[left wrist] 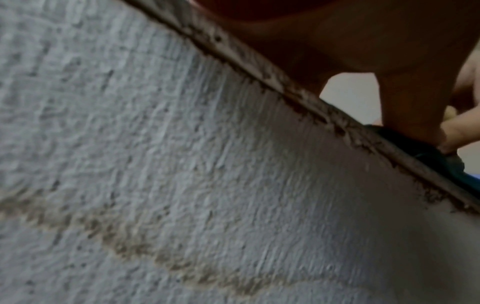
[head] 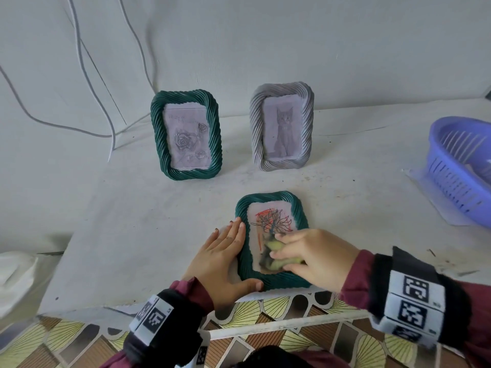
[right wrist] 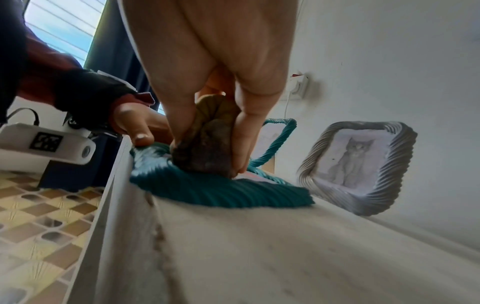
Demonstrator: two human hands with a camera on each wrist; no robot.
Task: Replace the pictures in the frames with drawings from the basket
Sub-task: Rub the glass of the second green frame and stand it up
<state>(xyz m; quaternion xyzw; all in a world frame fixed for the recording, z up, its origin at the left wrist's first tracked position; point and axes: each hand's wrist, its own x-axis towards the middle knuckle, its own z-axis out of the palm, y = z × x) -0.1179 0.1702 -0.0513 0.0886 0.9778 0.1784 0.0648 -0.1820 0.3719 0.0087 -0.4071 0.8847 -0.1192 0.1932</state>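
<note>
Softly crumpled cloth point(head: 276, 257) presses the ribbed frame point(head: 268, 200).

**Count of things on the tabletop**

Three frames: two green, one lying flat near point(head: 271, 240) and one standing far left point(head: 186, 134), plus one grey standing far right point(head: 282, 126). One purple basket point(head: 462, 166) at the right. One yellowish cloth point(head: 279, 257). Two hands.

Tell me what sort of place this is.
Probably a room in a home, not a workshop: a rough white-painted ledge against a plastered wall, patterned floor tiles below it, and a wall socket with loose white cables running down.
</note>
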